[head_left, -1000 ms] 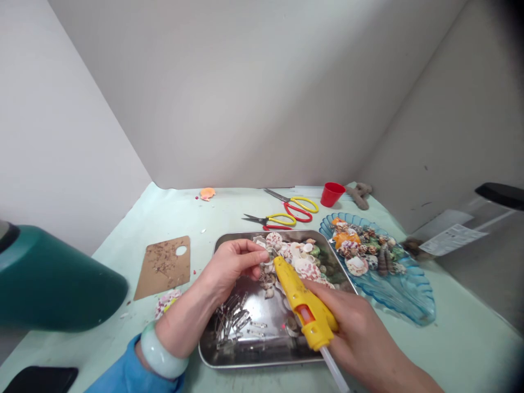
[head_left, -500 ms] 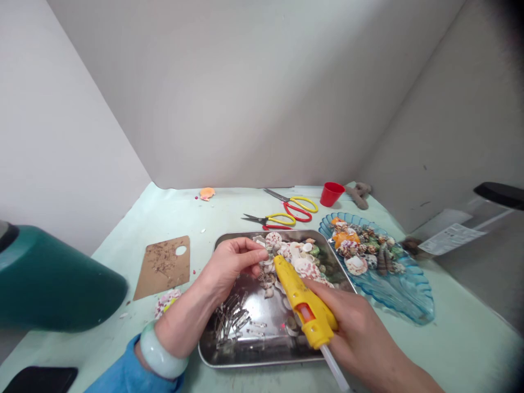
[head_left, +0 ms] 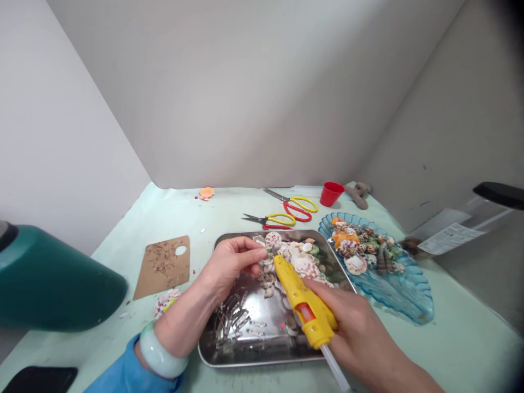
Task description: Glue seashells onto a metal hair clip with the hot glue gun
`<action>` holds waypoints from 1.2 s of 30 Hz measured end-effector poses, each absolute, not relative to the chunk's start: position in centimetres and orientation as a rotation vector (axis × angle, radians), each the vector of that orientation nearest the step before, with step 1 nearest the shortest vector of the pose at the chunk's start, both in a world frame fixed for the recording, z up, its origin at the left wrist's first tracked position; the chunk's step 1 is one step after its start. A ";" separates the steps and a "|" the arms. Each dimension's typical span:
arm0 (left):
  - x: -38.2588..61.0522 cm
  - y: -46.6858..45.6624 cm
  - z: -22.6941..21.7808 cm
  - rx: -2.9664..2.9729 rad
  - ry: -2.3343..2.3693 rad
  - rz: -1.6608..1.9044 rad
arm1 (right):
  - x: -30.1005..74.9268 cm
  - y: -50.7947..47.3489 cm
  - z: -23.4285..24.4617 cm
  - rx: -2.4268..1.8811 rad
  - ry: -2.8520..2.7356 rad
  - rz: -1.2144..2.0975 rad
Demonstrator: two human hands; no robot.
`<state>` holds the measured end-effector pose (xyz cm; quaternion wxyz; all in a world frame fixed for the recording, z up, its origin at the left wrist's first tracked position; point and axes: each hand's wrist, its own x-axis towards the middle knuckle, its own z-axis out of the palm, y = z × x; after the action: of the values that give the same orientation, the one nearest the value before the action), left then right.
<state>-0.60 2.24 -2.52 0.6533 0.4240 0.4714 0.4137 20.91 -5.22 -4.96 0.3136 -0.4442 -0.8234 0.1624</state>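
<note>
My right hand (head_left: 347, 316) is wrapped round a yellow hot glue gun (head_left: 301, 297), a clear glue stick (head_left: 333, 368) poking out of its rear end. The nozzle points up and left, close to the fingertips of my left hand (head_left: 239, 259). Those fingers are pinched on a small shell (head_left: 270, 250), partly hidden and hard to tell from the shells behind. Beneath both hands lies a metal tray (head_left: 262, 357). White, spotted and green shells (head_left: 305, 265) are heaped at its far side, and several metal hair clips (head_left: 233, 316) lie at its near left.
A blue scalloped dish (head_left: 409, 300) of shells stands right of the tray. Behind it are two pairs of scissors (head_left: 280, 220) and a red cup (head_left: 331, 194). At left lie a stained cardboard piece (head_left: 161, 267) and a large green container (head_left: 61, 278).
</note>
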 end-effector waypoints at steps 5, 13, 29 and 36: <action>-0.7 2.3 -2.7 0.968 1.065 0.943 | 21.0 -5.3 -5.2 -1.191 -2.167 0.465; -0.7 2.2 -2.6 0.958 1.065 0.979 | 21.0 -5.3 -5.3 -1.202 -2.163 0.445; -0.6 2.3 -2.7 0.960 1.064 0.943 | 21.1 -5.3 -5.3 -1.193 -2.154 0.508; -0.7 2.4 -2.8 0.958 1.066 0.946 | 21.0 -5.2 -5.3 -1.165 -2.153 0.506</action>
<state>-0.67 2.36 -2.82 0.6535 0.4221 0.4699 0.4171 21.00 -5.16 -5.28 0.3157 -0.4422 -0.8172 0.1921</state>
